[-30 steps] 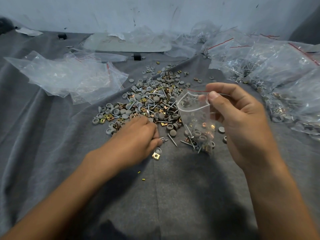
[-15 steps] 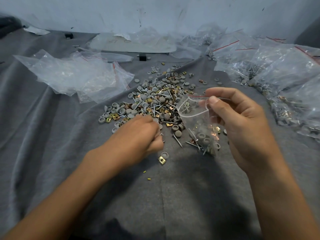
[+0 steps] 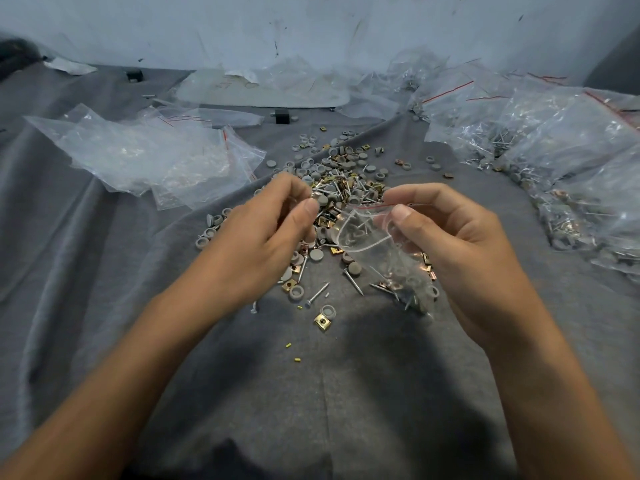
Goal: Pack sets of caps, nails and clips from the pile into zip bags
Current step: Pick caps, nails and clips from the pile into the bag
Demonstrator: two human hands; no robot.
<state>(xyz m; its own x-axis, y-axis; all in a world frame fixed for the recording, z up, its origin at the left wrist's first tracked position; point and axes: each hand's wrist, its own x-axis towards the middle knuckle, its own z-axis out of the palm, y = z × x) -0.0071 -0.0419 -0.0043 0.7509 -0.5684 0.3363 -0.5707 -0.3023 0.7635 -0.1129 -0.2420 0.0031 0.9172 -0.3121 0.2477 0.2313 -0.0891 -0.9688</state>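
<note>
Head view: right fingers [image 3: 403,216] pinch zip bag [image 3: 379,252], left fingers [image 3: 304,213] pinch parts [image 3: 315,197] beside it.

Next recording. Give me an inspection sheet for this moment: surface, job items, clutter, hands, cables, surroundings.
Surface: grey cloth, creased, under everything.
Job's things: pile of caps, nails and clips mid-cloth; zip bag open-mouthed and partly filled.
Clutter: empty bags at far left; filled bags heaped at right; stray clip on the near side of the pile.
Grips: left hand pinches a small piece, kind unclear, beside the bag's mouth; right hand pinches the bag's rim.
Cables: nothing seen.
Surroundings: pale, scuffed wall behind.
</note>
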